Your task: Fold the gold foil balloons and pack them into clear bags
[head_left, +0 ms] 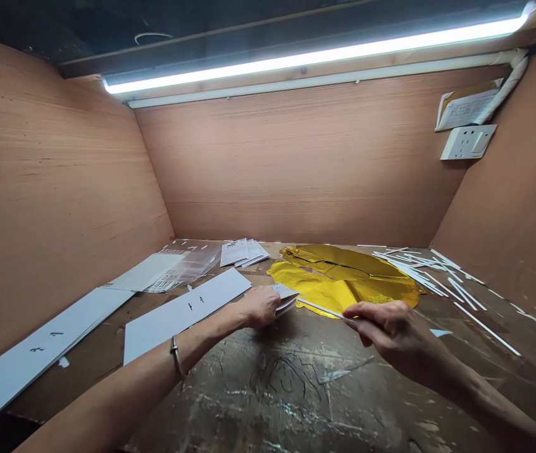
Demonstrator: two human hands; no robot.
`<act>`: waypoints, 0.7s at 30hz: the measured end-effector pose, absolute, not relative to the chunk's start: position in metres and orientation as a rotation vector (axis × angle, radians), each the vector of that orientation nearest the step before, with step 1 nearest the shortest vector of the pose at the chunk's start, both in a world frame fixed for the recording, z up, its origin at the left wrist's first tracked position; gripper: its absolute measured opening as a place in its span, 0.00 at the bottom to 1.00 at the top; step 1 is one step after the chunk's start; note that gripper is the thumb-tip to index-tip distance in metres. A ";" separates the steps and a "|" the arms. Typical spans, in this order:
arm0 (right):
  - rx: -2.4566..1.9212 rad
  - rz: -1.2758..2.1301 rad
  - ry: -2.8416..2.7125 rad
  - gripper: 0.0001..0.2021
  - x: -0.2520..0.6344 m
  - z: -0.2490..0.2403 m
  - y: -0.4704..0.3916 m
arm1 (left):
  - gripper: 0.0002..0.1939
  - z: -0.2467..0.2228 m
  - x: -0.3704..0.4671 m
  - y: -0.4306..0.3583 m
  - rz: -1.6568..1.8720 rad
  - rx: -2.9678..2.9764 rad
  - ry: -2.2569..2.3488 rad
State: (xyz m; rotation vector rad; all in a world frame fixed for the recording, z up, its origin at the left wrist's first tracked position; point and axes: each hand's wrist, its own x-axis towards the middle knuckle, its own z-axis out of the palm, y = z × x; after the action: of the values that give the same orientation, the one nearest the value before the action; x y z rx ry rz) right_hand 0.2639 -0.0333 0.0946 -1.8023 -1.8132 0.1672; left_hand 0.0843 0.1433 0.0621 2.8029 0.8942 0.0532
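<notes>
White plastic-looking stick [321,307], pinched by the right hand [385,324], points at small white cards [287,294] gripped in the left hand [262,306] beside gold foil [291,275], apparently mid-alignment, calling for steady aim.

Left hand [261,306] holds folded paper [285,292], right hand [387,326] a white stick [321,308].

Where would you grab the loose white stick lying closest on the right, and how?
Probably pinch the loose stick by its near end, with the right hand coming from above on the near side. It's thin and lies flat, and that end sits apart from the pile of sticks, leaving room for fingers. That hand holds another stick, though.
</notes>
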 end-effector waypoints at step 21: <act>-1.803 0.566 -1.818 0.06 0.241 0.002 0.031 | 0.16 0.041 0.072 0.094 -0.163 3.074 0.687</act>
State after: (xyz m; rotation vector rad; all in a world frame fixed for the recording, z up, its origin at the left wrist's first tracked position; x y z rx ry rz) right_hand 0.2412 0.0309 0.0021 -1.8028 -1.8176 0.5658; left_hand 0.0721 0.0942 0.0410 3.0736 0.6866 -0.1627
